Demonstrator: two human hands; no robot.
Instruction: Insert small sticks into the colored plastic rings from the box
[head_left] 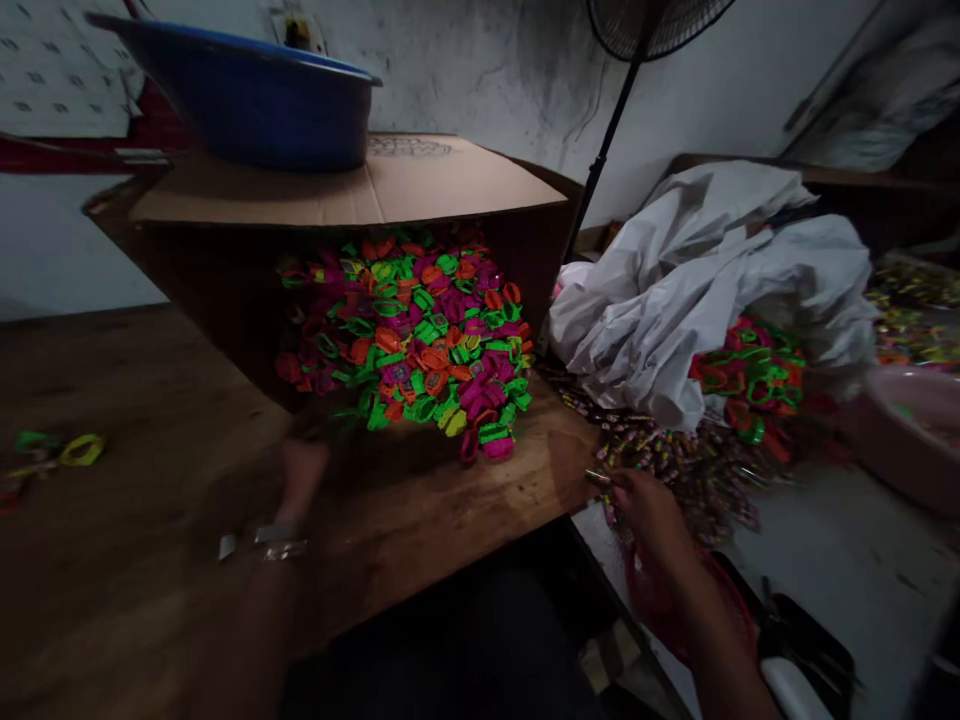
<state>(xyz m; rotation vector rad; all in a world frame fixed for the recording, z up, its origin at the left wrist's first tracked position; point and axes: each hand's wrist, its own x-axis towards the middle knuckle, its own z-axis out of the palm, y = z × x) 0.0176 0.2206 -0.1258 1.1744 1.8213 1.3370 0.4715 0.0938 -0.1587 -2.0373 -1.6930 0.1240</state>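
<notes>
A cardboard box [465, 180] lies on its side with its opening toward me. Brightly coloured plastic toy watches [427, 350] in green, orange, pink and yellow spill from it onto the wooden table [450, 500]. My left hand [306, 462] is at the box's lower left edge, beside the heap; its fingers are dark and blurred, so their grip does not show. On the right, over the table's edge, my right hand [641, 500] is closed in a pinch on a small shiny wrapped piece [598, 477]. Many similar small wrapped pieces [675, 460] lie heaped just beyond it.
A blue basin [255, 100] stands on the box. White sacking [660, 290] and more toy watches [750, 370] are at right, near a pink tub [915, 430]. A red basket [720, 600] sits below my right forearm. A fan [637, 60] stands behind.
</notes>
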